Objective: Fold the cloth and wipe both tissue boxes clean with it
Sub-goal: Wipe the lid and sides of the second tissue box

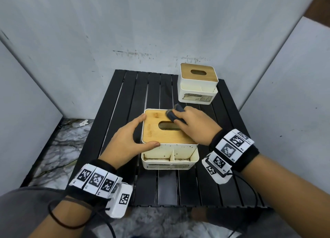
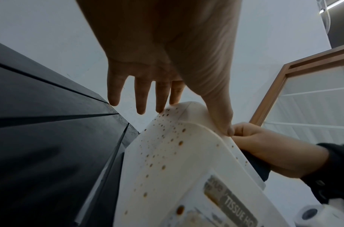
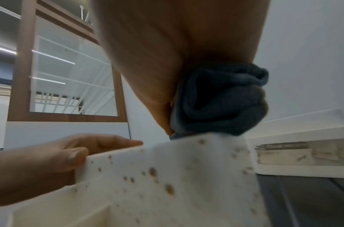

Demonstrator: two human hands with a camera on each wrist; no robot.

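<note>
The near tissue box (image 1: 169,139) is white with brown specks (image 2: 173,153) and has a wooden lid. It stands mid-table. My left hand (image 1: 128,137) braces its left side, with straight fingers at the far left corner and the thumb (image 2: 227,122) on the front edge. My right hand (image 1: 191,123) grips a bunched dark grey cloth (image 1: 174,114) and presses it on the lid's far right corner. In the right wrist view the cloth (image 3: 221,101) sits just above the box wall (image 3: 167,184). The second tissue box (image 1: 198,84) stands at the back right, untouched.
The black slatted table (image 1: 160,187) stands in a corner of grey walls, with marble floor to the left and in front. The second box (image 3: 303,153) stands a short way behind my right hand. Bare slats lie in front of the near box.
</note>
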